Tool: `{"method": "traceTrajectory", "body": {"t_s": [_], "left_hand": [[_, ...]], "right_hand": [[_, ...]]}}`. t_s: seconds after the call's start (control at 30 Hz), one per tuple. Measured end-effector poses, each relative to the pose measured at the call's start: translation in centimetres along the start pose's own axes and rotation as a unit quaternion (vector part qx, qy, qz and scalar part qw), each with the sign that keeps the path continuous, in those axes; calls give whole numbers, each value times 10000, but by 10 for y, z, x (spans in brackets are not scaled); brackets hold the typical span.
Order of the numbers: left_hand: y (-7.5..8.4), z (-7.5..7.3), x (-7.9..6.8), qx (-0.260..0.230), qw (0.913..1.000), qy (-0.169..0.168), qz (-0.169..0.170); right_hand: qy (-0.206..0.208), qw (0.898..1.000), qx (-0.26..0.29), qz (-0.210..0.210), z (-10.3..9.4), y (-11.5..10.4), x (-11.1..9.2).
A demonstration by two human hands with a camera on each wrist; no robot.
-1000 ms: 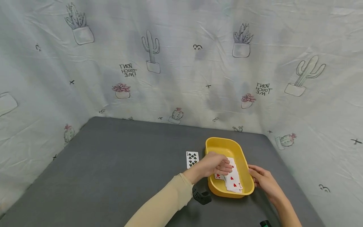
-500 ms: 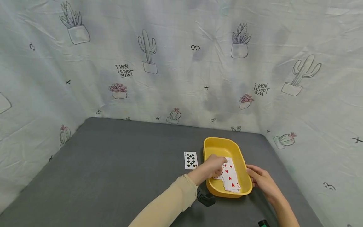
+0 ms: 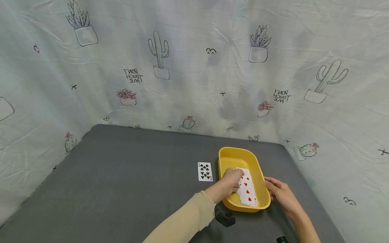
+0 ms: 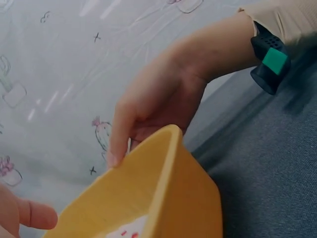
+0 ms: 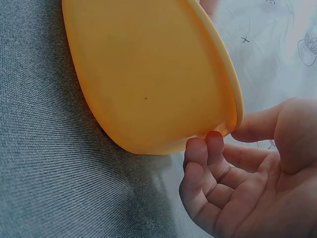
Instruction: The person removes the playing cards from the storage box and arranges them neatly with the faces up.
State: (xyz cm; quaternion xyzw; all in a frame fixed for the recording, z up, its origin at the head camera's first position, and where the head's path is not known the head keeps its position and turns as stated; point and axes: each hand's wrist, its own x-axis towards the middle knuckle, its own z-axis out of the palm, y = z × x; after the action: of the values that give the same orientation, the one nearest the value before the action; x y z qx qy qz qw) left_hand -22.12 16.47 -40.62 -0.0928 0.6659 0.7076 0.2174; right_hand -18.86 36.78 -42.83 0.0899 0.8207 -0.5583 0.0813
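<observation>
A yellow plastic tray (image 3: 238, 154) with rounded corners stands on the grey table, and playing cards (image 3: 247, 189) with red suits lie overlapped in it. My left hand (image 3: 228, 182) reaches in over its left wall; the thumb lies on the cards and the curled fingers pinch their left edge, partly hidden. In the left wrist view, only the left thumb (image 4: 37, 214) and a bit of palm show. My right hand (image 5: 247, 183) grips the tray's right rim, thumb on the rim and fingers against the outer wall. A ten of clubs (image 3: 205, 171) lies face up left of the tray.
A grey cloth (image 3: 127, 182) covers the table. White curtains (image 3: 188, 67) printed with cacti hang behind it and on both sides. Black wrist straps (image 3: 224, 216) are on both arms.
The left hand has turned from hovering open-fingered over the cards to curling at their left edge. The cards have drawn closer together into a neater stack. The right hand stays on the rim.
</observation>
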Motion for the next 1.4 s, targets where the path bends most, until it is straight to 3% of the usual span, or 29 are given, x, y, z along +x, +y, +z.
{"method": "traceTrajectory", "body": {"t_s": [0.1,0.3,0.43,0.6,1.0,1.4], "left_hand": [[-4,0,2,-284,9995,-75,-137],[-6,2,0,-246,9997,-30,-43],[-11,5,1,528,9981,181,254],[-19,8,2,1440,9868,292,683],[-25,13,7,1567,9815,604,921],[-17,11,-2,1212,9860,404,1068]], "right_hand": [[-7,10000,-3,19,1,0,0],[-2,9999,-113,7,1,1,0],[22,10000,-26,-6,1,3,1],[-12,9999,44,-121,1,4,1],[13,10000,-3,-88,3,-1,-2],[-35,10000,-25,-43,2,-3,-5]]}}
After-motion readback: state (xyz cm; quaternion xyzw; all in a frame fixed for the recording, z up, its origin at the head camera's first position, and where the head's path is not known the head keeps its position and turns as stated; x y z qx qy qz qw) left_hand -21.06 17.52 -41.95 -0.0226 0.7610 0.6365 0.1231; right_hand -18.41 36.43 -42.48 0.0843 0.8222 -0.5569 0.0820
